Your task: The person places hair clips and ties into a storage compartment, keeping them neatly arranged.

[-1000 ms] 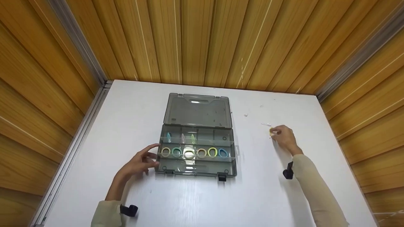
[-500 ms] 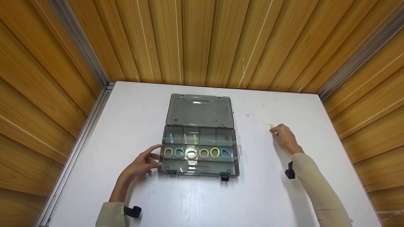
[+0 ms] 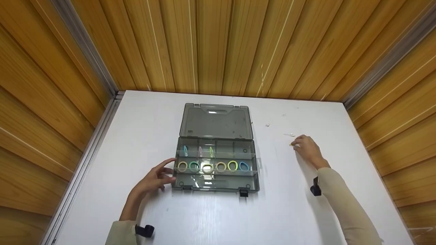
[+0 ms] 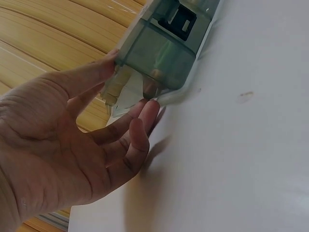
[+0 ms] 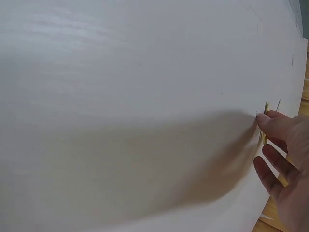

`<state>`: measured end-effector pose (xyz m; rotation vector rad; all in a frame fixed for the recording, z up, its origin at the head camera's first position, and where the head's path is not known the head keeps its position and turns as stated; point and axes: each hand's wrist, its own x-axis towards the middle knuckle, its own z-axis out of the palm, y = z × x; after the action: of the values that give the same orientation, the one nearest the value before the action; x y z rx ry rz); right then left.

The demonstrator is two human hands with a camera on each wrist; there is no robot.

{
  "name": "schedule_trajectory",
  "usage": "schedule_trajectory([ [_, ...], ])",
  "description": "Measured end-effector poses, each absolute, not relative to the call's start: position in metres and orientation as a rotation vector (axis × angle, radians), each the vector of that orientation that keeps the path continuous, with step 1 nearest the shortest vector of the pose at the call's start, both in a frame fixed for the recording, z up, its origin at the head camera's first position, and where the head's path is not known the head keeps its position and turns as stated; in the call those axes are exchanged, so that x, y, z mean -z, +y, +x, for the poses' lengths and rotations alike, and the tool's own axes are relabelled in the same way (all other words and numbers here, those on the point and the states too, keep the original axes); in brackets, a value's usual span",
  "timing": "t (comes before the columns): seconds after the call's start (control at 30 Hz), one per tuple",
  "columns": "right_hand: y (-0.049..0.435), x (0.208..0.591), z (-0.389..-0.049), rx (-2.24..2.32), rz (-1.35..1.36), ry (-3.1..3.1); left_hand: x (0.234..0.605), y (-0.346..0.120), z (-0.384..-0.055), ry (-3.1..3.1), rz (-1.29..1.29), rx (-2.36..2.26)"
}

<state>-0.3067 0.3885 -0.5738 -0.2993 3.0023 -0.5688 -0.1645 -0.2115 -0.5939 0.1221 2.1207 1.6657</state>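
Observation:
A grey see-through organizer box (image 3: 215,182) lies with its lid laid back. Several coloured hair ties (image 3: 221,166) stand in its middle row. A blue hair clip (image 3: 185,150), a pink hair clip (image 3: 200,151) and a yellow-green hair clip (image 3: 211,151) are in the back row. At the box's left side, my left hand (image 3: 153,177) touches the wall with spread fingertips. My right hand (image 3: 308,148), off to the right, pinches a small yellow hair clip (image 5: 264,137) between thumb and forefinger, mostly hidden by them. Just behind that hand a pale hair clip (image 3: 289,135) lies on the table.
The white table (image 3: 204,221) ends at wood-look panels (image 3: 218,47) at the back and sides. Small marks or scraps (image 3: 267,125) dot the surface right of the lid. Front latches (image 3: 243,193) stick out from the box's near edge.
The yellow hair clip has turned in my right fingers and now shows only a sliver in the head view. My left hand stays at the box; the head view has shifted slightly.

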Motion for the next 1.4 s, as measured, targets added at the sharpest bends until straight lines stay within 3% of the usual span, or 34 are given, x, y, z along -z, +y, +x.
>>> schedule_trajectory([
  [0.97,0.381,0.563,-0.301,0.451,-0.193,2.982,0.591,-0.211,-0.163,2.134,0.201,-1.673],
  [1.4,0.348,0.555,-0.307,0.904,-0.258,2.923,0.592,-0.212,-0.164,2.134,0.207,-1.675],
])
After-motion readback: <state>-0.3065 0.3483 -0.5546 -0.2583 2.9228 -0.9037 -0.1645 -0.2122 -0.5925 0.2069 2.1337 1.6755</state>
